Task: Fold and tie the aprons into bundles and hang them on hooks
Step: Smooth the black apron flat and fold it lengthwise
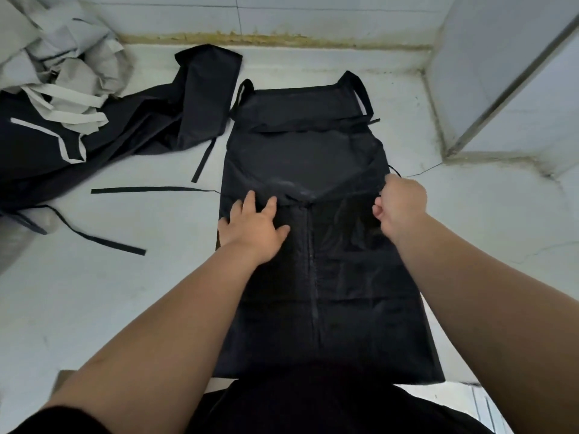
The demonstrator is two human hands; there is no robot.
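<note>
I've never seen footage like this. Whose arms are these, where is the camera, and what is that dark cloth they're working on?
There is no machine here. These are a person's two bare arms, filmed by one wide-angle camera worn on the head, looking forward and down. A black fabric apron lies spread flat on a pale grey surface, with its neck loop at the far end. The left hand presses on it with straight fingers. The right hand is curled at the apron's right edge and seems to pinch the fabric. A thin black tie strap trails off to the left. At the far left sits a crumpled heap of grey and black aprons.
</note>
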